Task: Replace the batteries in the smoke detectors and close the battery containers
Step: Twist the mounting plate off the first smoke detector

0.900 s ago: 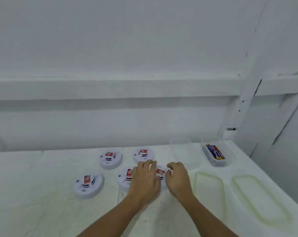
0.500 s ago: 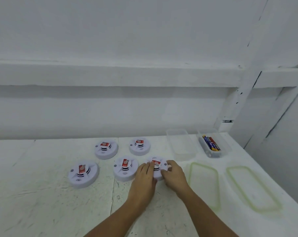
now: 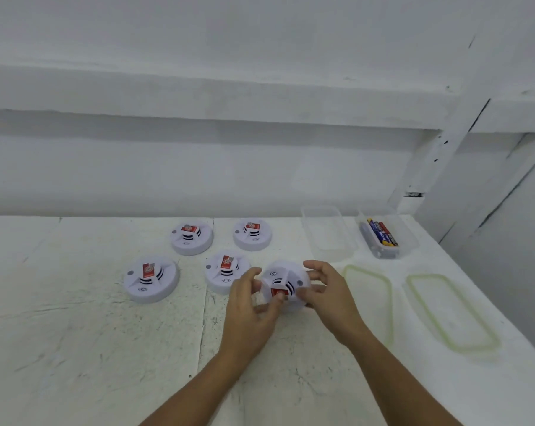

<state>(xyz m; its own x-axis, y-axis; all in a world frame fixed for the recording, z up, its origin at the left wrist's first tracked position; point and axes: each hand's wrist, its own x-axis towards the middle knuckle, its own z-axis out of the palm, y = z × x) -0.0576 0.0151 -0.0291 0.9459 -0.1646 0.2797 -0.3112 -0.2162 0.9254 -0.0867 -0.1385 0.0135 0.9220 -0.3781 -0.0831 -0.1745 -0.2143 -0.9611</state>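
Both hands hold one round white smoke detector (image 3: 286,279) lifted off the table, tilted toward me, its red label facing my way. My left hand (image 3: 251,305) grips its left and lower edge. Its right edge sits in the curled fingers of my right hand (image 3: 329,293). Several more white detectors with red labels lie flat: one at front left (image 3: 151,279), one just left of my hands (image 3: 223,273), two behind (image 3: 192,238) (image 3: 252,234). At the back right a clear container (image 3: 409,241) holds several batteries (image 3: 381,232).
An empty clear container (image 3: 327,233) stands left of the battery one. Two clear lids with greenish rims (image 3: 369,298) (image 3: 452,312) lie flat on the white table's right side. A white wall with a ledge rises behind; the table's right edge runs diagonally.
The detector that lay flat under my hands is now lifted and turned, its label toward me. The view has tilted downward.
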